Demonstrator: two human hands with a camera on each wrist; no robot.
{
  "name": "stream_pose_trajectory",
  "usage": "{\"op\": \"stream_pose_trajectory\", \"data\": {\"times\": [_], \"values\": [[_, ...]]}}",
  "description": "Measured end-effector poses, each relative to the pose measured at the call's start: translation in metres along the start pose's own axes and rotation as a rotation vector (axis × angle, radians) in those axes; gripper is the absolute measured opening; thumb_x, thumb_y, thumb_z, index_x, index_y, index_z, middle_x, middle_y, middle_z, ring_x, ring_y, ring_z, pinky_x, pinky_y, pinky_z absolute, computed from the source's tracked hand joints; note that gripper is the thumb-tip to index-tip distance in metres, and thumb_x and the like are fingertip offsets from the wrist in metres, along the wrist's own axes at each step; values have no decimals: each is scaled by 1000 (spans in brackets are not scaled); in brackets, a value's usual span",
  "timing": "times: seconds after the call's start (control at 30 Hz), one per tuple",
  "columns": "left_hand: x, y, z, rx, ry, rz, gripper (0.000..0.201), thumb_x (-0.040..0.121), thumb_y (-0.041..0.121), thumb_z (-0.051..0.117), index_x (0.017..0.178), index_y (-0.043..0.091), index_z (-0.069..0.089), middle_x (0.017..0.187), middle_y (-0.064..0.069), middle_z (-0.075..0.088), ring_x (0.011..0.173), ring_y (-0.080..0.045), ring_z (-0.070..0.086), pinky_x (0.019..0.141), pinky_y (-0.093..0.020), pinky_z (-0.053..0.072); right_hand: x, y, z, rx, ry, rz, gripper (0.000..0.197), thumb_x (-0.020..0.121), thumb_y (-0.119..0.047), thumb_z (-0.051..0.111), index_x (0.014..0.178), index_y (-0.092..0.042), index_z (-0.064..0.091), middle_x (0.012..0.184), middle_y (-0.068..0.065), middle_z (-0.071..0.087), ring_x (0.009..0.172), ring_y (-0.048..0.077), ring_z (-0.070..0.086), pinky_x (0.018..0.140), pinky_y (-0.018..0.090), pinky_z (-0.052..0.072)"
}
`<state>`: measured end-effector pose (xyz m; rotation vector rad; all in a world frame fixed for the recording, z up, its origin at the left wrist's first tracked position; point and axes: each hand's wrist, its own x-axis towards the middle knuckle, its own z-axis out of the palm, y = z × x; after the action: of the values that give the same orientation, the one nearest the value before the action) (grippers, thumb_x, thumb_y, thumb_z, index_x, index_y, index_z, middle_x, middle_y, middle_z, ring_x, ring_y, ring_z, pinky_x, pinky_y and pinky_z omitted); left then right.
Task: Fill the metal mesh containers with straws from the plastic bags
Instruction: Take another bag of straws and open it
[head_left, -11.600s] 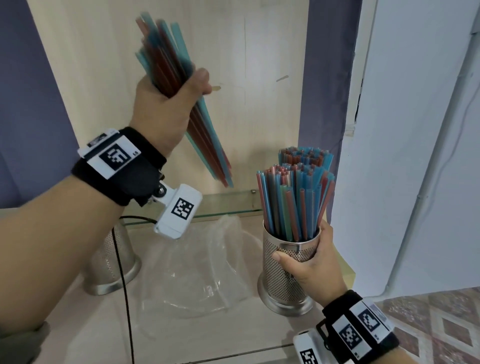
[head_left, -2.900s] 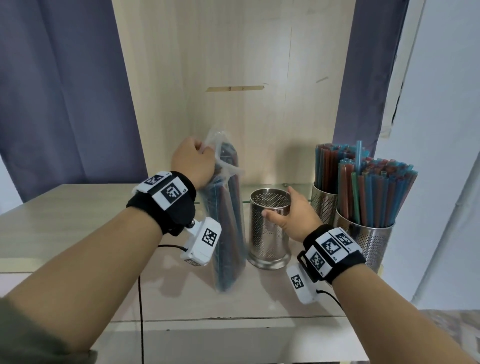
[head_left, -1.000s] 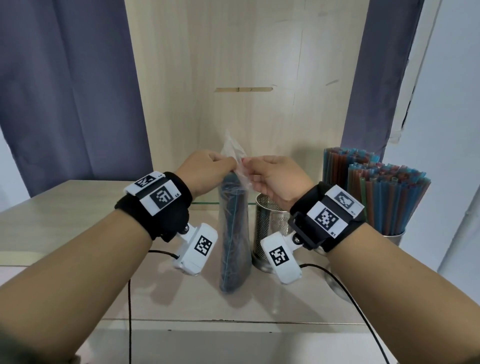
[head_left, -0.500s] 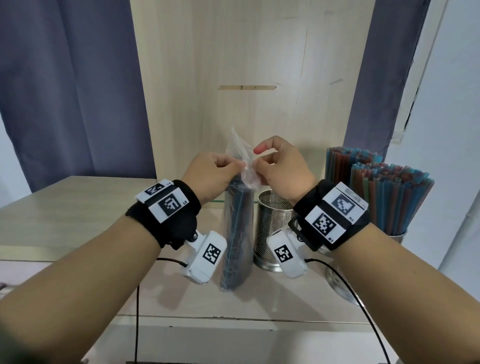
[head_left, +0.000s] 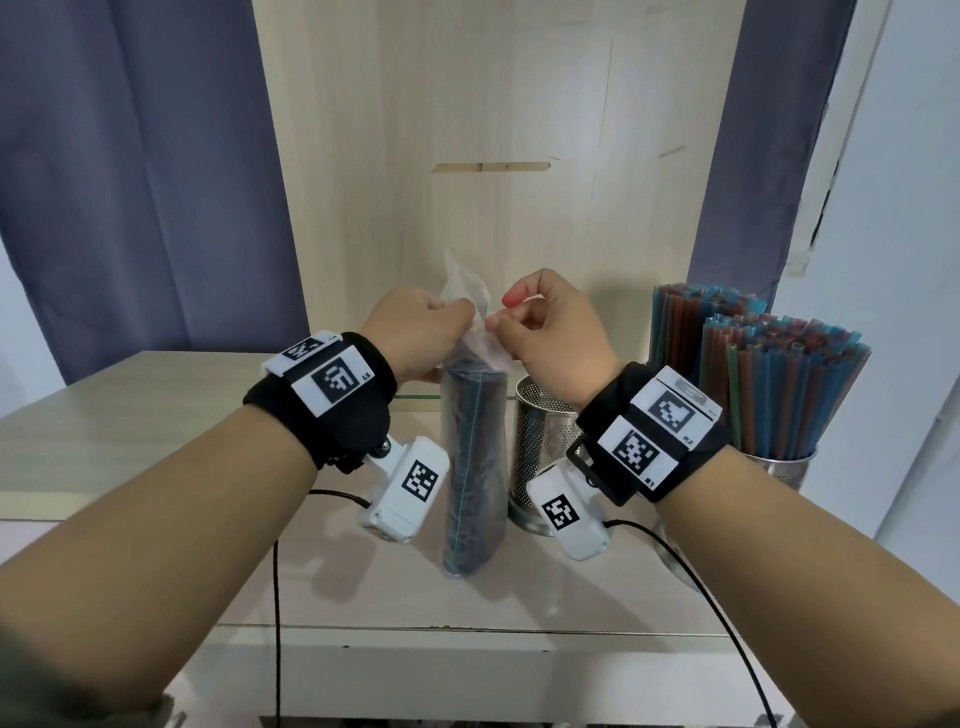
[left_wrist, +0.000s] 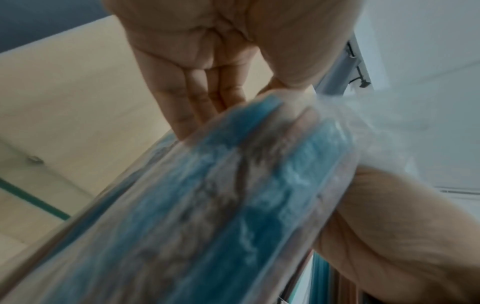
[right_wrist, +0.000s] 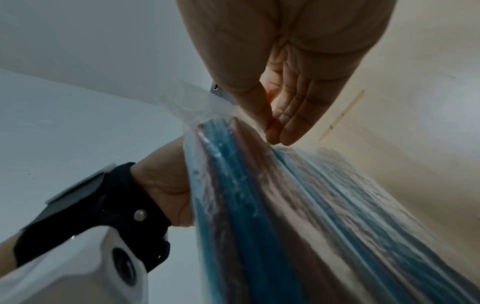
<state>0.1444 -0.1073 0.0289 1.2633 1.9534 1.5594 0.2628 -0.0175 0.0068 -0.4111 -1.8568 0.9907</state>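
Nearest the camera, both forearms are reaching forward over the tabletop (head_left: 156, 431), each wearing a black wrist strap with white coded tags and a white camera unit hanging below the wrist.

The left hand (head_left: 415, 332) is gripping the clear neck of the plastic bag (head_left: 475, 462). Its fingers (left_wrist: 197, 102) are curling round the upper end of the bag, with the thumb closing against the film. The right hand (head_left: 556, 327) is pinching the same neck from the opposite side; thumb and fingers (right_wrist: 288, 115) are meeting on the film just above the straw tops, and the index finger is arching above the pinch.

The plastic bag is standing upright between the two wrists, its lower end resting on the tabletop. It is holding a tight bundle of blue and brownish straws (right_wrist: 259, 205). The bunched film is sticking up above the hands.

Just behind and to the right of the bag, an empty mesh container (head_left: 540, 457) is standing upright on the tabletop, partly covered by the right wrist. Farther right, two filled mesh containers (head_left: 779, 467) are standing close together, packed with upright straws.

At the rear, a pale wood panel (head_left: 493, 130) is rising between two purple curtains (head_left: 130, 182).
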Motion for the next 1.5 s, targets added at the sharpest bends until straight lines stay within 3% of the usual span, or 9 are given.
{"op": "stream_pose_trajectory", "data": {"times": [0.07,0.3,0.47,0.57,0.7,0.83,1.13,1.37,1.5], "values": [[0,1,0,9,32,4,21,90,22,49,80,8,61,74,-12,58,65,-21,59,59,-34,58,0,1,4,-11,18,-27,27,89,-2,66,80,-23,50,66,0,54,56,9,51,65,29,48],[0,-3,-2,-146,-40,-73,17,91,22,59,80,11,66,79,-7,66,65,-15,60,51,-21,48,-2,5,5,-2,15,-52,27,90,-2,66,79,-22,51,65,-3,48,55,9,44,56,21,41],[0,-2,-2,-147,0,-31,29,94,19,48,95,-2,69,83,-13,67,72,-19,61,51,-21,51,-2,2,8,-37,41,-91,29,88,-3,66,77,-24,51,65,-5,49,56,10,45,60,28,44],[0,-2,-6,-162,58,-33,35,91,35,63,88,1,70,80,-13,72,68,-17,66,54,-23,52,-6,1,8,-85,21,-132,28,86,-6,69,76,-25,52,66,-9,52,57,4,47,60,22,43],[-2,1,-12,-67,62,-40,20,88,22,58,74,9,64,65,-5,67,59,-17,63,49,-21,51,-11,0,12,-108,15,-157,29,85,-7,70,74,-27,51,67,-8,54,57,3,47,59,19,43],[-2,1,-16,72,110,22,35,90,18,50,55,11,50,48,-2,52,44,-17,50,46,-20,46,-16,-4,15,-176,1,-181,31,86,-7,66,73,-28,48,67,-11,55,58,3,49,58,16,43],[1,-3,-13,-518,-37,-74,12,95,18,60,90,8,63,77,-2,71,66,-9,67,72,-26,57,-11,-4,11,-94,35,31,25,92,-5,58,80,-25,49,66,-5,54,49,1,50,54,18,41],[-2,4,-13,-588,-116,8,13,94,9,58,87,2,66,74,-7,73,64,-12,70,61,-24,58,-5,-27,4,-241,19,-51,11,91,-28,64,85,-19,67,64,-10,55,52,0,46,51,9,33],[-8,8,-11,-503,-107,43,9,93,8,60,90,2,67,71,-5,73,64,-11,70,60,-21,57,1,-33,4,-189,14,52,32,88,-36,69,70,-10,68,63,5,66,57,11,58,60,34,54]]}}
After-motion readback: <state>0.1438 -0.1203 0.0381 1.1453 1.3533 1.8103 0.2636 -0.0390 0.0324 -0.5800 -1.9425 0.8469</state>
